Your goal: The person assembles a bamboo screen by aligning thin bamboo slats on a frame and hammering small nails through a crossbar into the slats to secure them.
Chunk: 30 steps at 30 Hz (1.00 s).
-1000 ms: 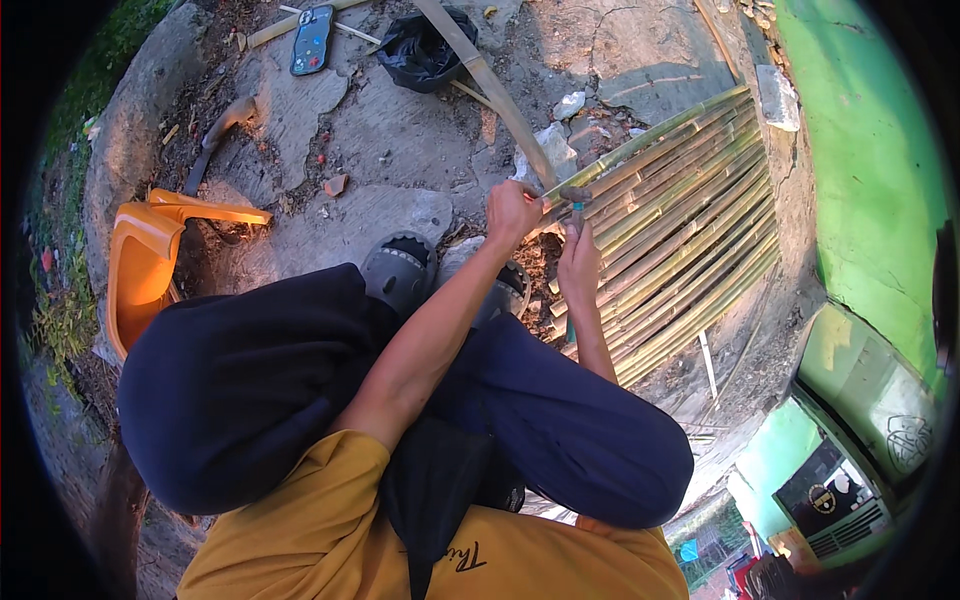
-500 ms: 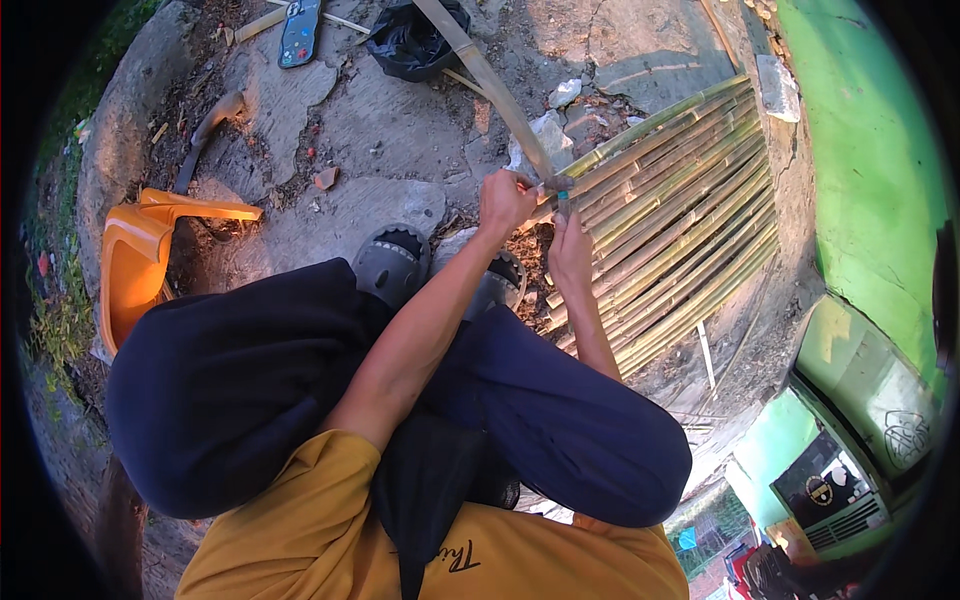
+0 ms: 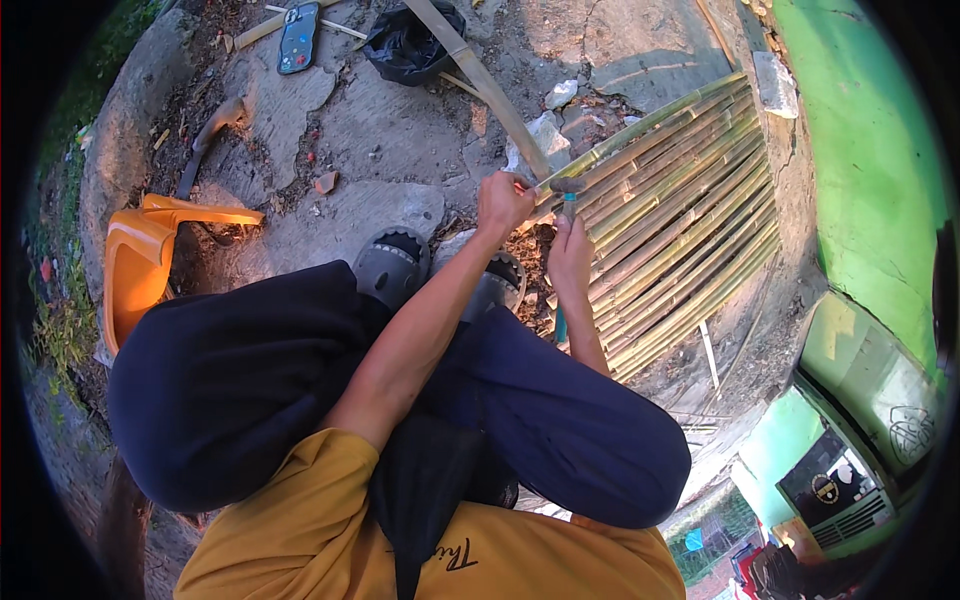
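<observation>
My right hand (image 3: 571, 258) is wrapped round a teal-handled hammer (image 3: 569, 188), whose dark head hovers over or rests at the corner of a bamboo slat panel (image 3: 690, 190); I cannot tell which. Close to the hammer head, my left hand (image 3: 506, 207) pinches its fingers together at the end of the panel's edge strip. What lies between those fingertips is too small to make out. A long split bamboo strip (image 3: 485, 85) slants down from the top and ends beside my left fingertips. The panel's slats lie side by side to the right of my hands.
An orange plastic chair (image 3: 140, 262) is at the left, with a wooden-handled blade (image 3: 208, 140) beyond it. A black plastic bag (image 3: 412, 50) and a patterned blue case (image 3: 298, 40) lie farther off. A green wall (image 3: 870, 130) rises at the right. My grey sandals (image 3: 393, 268) are near.
The hammer has shifted slightly right, and its head and lower handle show more plainly. My left hand stays at the same corner.
</observation>
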{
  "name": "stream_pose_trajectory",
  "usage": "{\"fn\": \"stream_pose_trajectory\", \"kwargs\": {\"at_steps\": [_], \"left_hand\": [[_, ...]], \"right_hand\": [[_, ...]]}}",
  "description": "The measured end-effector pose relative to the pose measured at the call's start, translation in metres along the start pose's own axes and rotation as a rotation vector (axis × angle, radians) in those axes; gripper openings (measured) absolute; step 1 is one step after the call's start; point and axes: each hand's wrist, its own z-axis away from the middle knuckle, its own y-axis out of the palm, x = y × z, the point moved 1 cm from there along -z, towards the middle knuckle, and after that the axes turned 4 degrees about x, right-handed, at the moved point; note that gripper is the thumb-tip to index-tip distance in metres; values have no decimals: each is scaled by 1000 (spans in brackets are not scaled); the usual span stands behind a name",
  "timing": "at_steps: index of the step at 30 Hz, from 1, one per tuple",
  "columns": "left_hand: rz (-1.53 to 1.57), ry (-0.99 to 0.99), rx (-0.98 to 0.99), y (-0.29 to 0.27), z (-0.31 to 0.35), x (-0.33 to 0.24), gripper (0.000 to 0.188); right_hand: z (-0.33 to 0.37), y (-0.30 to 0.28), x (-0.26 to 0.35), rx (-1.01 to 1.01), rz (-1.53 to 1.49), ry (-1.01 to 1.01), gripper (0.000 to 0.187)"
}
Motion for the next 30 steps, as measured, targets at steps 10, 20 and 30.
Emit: {"fn": "stream_pose_trajectory", "kwargs": {"at_steps": [10, 20, 30], "left_hand": [[-43, 77, -42, 1, 0, 6, 23], [-9, 23, -26, -7, -3, 18, 21], [-54, 66, -42, -6, -2, 20, 23]], "right_hand": [[0, -24, 25, -63, -32, -19, 29], [-7, -34, 49, -7, -63, -79, 36], [-11, -32, 37, 78, -69, 33, 30]]}}
